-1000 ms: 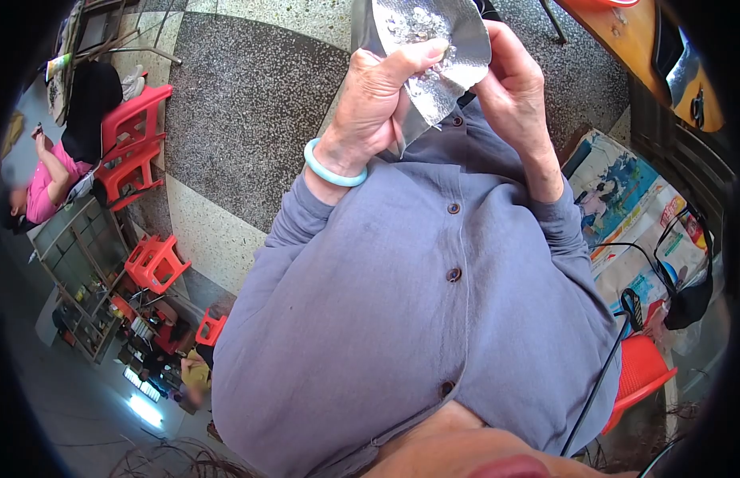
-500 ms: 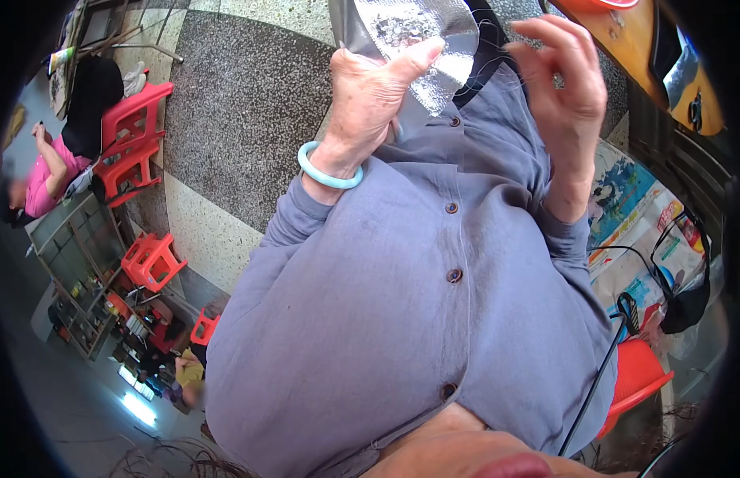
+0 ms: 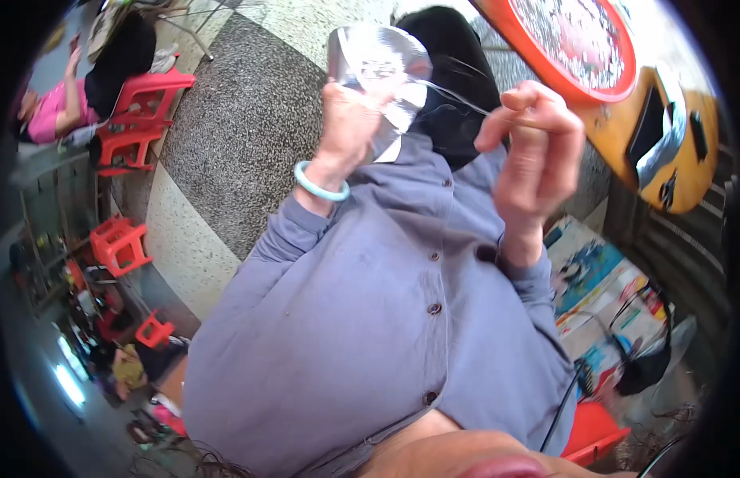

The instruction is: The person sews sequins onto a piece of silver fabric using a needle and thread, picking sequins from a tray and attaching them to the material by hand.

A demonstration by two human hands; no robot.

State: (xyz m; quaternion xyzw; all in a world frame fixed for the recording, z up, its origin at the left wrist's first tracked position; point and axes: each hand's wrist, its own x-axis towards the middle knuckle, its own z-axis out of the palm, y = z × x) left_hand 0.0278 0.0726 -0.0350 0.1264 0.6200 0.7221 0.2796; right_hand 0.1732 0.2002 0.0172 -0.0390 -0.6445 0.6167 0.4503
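My left hand (image 3: 346, 123), with a pale blue bangle at its wrist, grips a silver foil sheet or pouch (image 3: 410, 60) over my lap. Small shiny bits appear on the foil, too glared to tell apart. My right hand (image 3: 533, 147) is raised to the right, apart from the foil, its thumb and forefinger pinched together on fine threads (image 3: 458, 99). These threads stretch across from the foil towards my fingertips. Any needle or small piece at the pinch is too blurred to make out.
A round red tray (image 3: 631, 60) full of small shiny pieces stands on a wooden table (image 3: 609, 131) at upper right. Scissors (image 3: 668, 190) and a dark phone-like object (image 3: 646, 127) lie there. Red stools (image 3: 119, 245) and a seated person in pink (image 3: 59, 111) are at left.
The view has shifted, bringing more of the red tray into sight. My right hand's fingers have closed from a looser curl into a pinch, with the threads drawn out straighter from the foil.
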